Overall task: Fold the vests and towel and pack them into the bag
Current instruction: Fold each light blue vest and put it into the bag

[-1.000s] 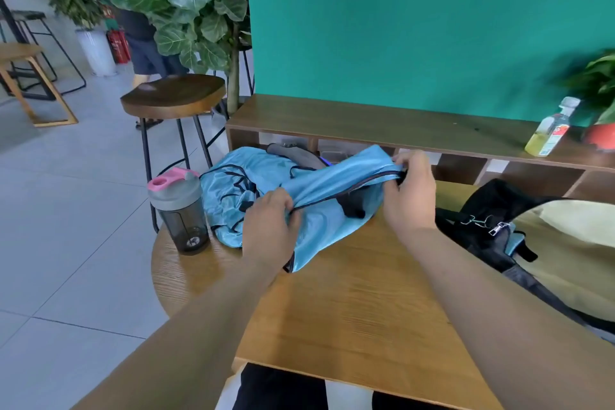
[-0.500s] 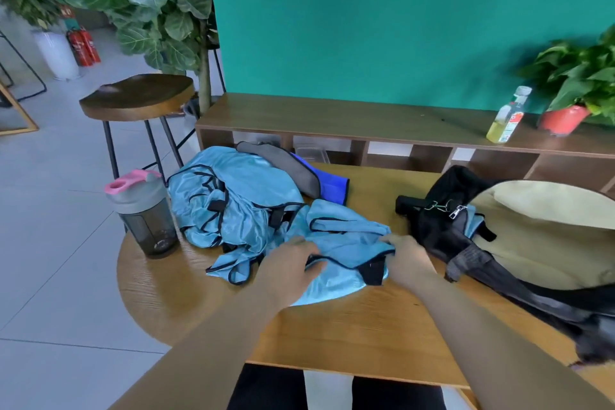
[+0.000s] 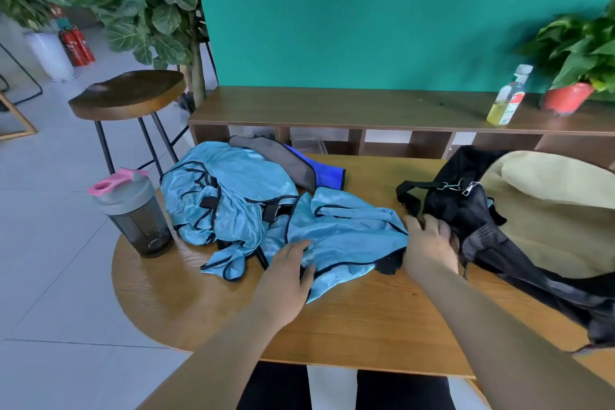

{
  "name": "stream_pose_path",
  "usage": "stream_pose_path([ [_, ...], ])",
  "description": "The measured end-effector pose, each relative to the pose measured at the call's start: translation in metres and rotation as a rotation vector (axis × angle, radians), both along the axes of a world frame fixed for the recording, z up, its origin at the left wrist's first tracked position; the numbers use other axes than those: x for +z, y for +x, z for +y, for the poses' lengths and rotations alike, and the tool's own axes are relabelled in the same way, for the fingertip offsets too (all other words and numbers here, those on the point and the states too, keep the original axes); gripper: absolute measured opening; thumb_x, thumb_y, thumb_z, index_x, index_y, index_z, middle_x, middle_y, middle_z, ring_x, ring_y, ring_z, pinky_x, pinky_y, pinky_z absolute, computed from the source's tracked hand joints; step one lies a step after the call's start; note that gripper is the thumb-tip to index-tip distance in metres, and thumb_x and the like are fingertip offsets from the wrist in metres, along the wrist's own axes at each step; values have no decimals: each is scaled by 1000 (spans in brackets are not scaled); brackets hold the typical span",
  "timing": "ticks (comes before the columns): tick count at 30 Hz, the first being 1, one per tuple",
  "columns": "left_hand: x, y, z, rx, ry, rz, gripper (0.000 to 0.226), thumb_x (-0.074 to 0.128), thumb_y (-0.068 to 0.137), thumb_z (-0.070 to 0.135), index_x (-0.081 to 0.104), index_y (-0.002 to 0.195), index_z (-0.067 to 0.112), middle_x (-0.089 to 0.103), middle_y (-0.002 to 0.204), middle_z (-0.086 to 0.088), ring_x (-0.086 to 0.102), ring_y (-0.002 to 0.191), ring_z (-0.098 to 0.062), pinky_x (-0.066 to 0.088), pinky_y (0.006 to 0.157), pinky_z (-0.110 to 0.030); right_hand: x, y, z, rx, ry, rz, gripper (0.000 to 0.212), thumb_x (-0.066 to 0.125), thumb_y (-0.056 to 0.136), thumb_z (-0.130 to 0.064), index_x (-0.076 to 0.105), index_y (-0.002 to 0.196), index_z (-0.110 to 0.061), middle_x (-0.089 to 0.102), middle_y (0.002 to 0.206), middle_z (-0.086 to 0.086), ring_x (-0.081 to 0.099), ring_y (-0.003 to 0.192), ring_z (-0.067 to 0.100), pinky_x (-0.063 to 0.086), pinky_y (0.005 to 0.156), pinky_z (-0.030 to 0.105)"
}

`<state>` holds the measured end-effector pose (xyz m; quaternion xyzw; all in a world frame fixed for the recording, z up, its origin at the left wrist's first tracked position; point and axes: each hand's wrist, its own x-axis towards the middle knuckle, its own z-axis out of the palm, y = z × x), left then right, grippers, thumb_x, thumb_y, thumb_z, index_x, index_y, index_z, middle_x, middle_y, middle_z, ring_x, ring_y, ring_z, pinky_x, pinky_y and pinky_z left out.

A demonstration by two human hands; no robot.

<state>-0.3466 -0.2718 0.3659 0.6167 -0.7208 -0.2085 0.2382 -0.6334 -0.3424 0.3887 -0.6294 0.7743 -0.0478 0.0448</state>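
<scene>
Left hand [image 3: 287, 276]: I am laying it flat on the near vest [image 3: 346, 230], fingers straight and close together. The thumb is sitting at the cloth's edge, and I cannot tell whether it is going under.
Right hand [image 3: 430, 251]: I am resting it at that vest's right end, fingers straight and slightly spread, tips touching the bag's black cloth. The thumb is hiding from me.
Near vest: lying crumpled on the table [image 3: 366, 316] between my hands. Something black is poking out under its right corner, and I cannot tell what.
Second vest [image 3: 229, 196]: bunching up behind and to the left, overlapping the first.
Shaker [image 3: 133, 213]: standing upright just left of the vests.
Bag [image 3: 539, 210]: lying to the right, running off the frame. I am not making out its opening.
Grey cloth [image 3: 276, 156], blue cloth [image 3: 327, 173]: peeking out behind the vests, grey covering most of the blue. I cannot tell which is the towel.
</scene>
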Motion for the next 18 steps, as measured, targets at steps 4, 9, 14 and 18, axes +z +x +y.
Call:
stream_pose_path([
  [4, -8, -6, 4, 4, -71, -18, 48, 59, 105, 26, 48, 152, 30, 52, 145, 15, 44, 138, -5, 34, 108, -13, -18, 50, 43, 539, -168, 4, 89, 70, 79, -4, 40, 158, -34, 34, 162, -1, 31, 149, 29, 32, 124, 48],
  [9, -19, 0, 14, 29, -168, -25, 39, 53, 105, 49, 57, 137, 28, 56, 127, 13, 52, 120, -6, 47, 104, -26, -49, 58, 67, 452, -267, -321, 39, 76, 90, -20, 69, 127, -31, 64, 129, -14, 58, 122, 12, 52, 98, 30],
  [14, -21, 8, 5, 227, -104, 130, 41, 49, 107, 51, 54, 141, 30, 55, 134, 16, 48, 127, -3, 45, 113, -34, -23, 52, 63, -150, -319, -925, 19, 43, 111, -35, 59, 103, -31, 61, 69, 2, 58, 62, 23, 48, 57, 41],
  [18, -27, 6, 6, 160, -136, 21, 34, 62, 100, 44, 60, 134, 38, 59, 120, 26, 47, 119, -3, 41, 114, -40, -22, 51, 68, -339, -502, -1082, 19, 41, 112, -26, 59, 118, -29, 61, 96, -13, 61, 87, 12, 44, 73, 35],
])
